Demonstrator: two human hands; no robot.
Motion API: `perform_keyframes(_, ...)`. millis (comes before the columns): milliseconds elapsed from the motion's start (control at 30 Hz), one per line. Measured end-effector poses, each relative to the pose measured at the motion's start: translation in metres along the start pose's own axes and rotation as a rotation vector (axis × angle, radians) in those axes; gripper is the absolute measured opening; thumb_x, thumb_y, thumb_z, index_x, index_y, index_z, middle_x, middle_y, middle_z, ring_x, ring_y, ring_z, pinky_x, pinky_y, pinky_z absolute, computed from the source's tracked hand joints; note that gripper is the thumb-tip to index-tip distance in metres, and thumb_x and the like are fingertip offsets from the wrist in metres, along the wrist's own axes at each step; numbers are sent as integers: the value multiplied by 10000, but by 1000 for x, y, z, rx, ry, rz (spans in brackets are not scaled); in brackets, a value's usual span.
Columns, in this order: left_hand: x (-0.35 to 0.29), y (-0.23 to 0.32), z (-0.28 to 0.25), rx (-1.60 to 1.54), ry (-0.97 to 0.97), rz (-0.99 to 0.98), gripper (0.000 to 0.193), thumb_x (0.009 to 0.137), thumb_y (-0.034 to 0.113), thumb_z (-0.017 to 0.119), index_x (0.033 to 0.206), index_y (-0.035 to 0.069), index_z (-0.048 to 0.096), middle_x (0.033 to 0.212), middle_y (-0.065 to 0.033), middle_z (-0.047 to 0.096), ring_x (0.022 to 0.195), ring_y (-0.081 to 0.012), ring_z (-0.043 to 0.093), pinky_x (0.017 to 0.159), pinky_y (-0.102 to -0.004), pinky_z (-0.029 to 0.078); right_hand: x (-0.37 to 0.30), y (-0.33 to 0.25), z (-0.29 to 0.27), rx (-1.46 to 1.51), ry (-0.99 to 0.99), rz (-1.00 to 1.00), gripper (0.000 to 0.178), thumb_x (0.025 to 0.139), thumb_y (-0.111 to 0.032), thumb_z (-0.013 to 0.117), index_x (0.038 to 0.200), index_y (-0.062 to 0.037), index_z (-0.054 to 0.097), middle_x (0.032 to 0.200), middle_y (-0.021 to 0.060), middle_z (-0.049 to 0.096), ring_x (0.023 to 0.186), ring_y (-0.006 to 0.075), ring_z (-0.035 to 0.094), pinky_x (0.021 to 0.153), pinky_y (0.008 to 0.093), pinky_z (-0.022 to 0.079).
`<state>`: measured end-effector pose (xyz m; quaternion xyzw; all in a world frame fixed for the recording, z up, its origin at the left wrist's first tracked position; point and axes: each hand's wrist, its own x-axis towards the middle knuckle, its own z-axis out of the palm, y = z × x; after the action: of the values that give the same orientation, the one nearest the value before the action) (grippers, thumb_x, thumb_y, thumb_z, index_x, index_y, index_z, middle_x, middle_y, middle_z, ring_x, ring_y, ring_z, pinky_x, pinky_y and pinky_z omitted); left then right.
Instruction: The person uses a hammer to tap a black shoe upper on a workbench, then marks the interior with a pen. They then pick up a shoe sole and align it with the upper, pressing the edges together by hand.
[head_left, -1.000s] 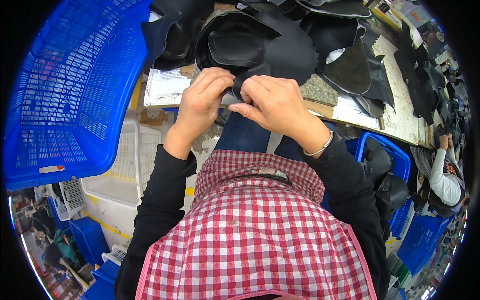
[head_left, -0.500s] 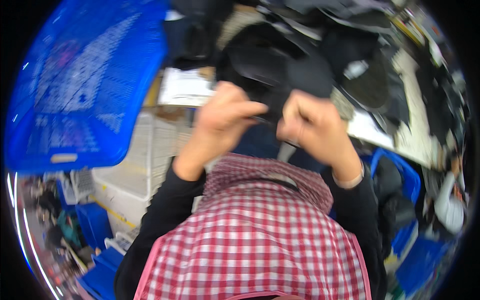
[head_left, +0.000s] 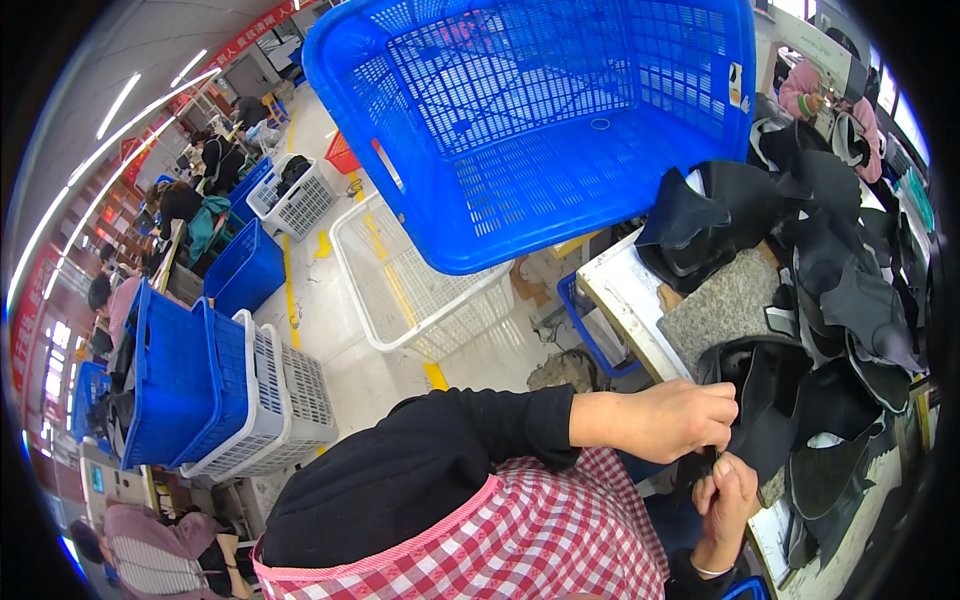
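My left hand [head_left: 672, 420] is closed, its fingers curled over the edge of a black leather-like piece [head_left: 692, 468] that looks like a shoe upper. Just below it, my right hand [head_left: 728, 497] pinches the same black material between thumb and fingers, with a thin band round the wrist. Most of what lies between the two hands is hidden by the fingers. Beside them, on the worktable [head_left: 632, 297], lies a heap of similar curved black pieces [head_left: 835, 405]. A rough grey slab [head_left: 722, 312] sits at the table's near side.
A large blue perforated crate [head_left: 545, 195] leans over the table's far end, above a white crate [head_left: 450, 315]. Stacked blue and white crates [head_left: 262, 400] stand on the floor at left. Co-workers sit at left and lower left; a person in pink [head_left: 800, 88] works at far right.
My view has swung left, so the hands and table now appear at the right and the aisle shows. The hands, apart before, have come close together on the black piece.
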<state>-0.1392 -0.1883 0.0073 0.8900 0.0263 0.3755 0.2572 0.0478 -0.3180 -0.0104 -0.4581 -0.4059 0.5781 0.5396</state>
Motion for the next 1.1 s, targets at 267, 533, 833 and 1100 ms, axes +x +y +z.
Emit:
perform_keyframes(267,14,24,-4,-185,49,60,174,719,1,759,829,39,629,889,-89,541,927,-299,566,693,-412,503,-41,34,-24,547,240,-448,114,1042,-153,525,1055,-44,557,748,-14,518,540,77,462,464,214,366)
perform_keyframes(533,-7,23,-9,-165,68,-14,145,753,-68,709,814,44,641,880,-98,549,932,-307,566,710,-388,495,-93,23,-156,-514,1107,-529,363,1058,-281,514,1274,5,575,1098,136,683,836,189,653,666,259,525)
perform_keyframes(833,51,9,-31,-214,161,-65,268,750,9,783,1002,92,753,899,-55,575,922,-261,551,854,-365,460,-72,60,-39,305,127,104,759,1049,-660,405,1266,32,629,1106,83,697,815,115,586,584,233,430)
perform_keyframes(1100,38,11,-26,67,50,-232,319,648,-120,752,914,54,735,940,-75,610,948,-234,595,755,-329,493,-41,37,-36,732,166,-68,535,1114,-472,434,1214,-1,666,914,7,616,740,61,498,592,218,382)
